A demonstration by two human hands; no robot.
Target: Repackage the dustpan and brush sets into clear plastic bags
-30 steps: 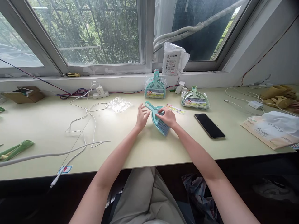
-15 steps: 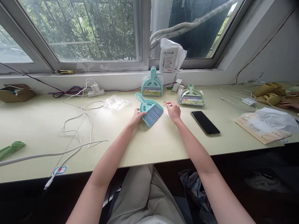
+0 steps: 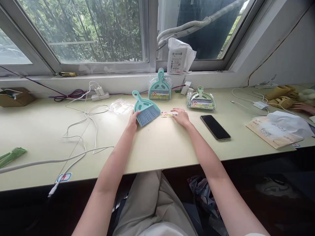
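The label strip (image 3: 166, 114) is lying just right of the frame's centre, its long axis running left to right across the picture; the right hand (image 3: 182, 116), nearer to it than the left, is reaching in from the lower right and overlapping its right end, so that the strip is extending leftward from this hand; the fingers are curving over it, though whether they are pinching it or merely resting on it cannot be told; the left hand (image 3: 133, 120), left of centre, is pinching the lower left edge of the turquoise dustpan-and-brush set (image 3: 144, 104), its thumb showing in front and its other fingers largely hidden; the set's long axis is running from the handle at the upper left to the bristles at the lower right; the bristles' right corner is lying just beside the strip's left end; a clear plastic wrapper (image 3: 120, 107) is lying just left of the set, and a dark phone (image 3: 215, 127) right of the right hand, on the pale tabletop (image 3: 152, 150)
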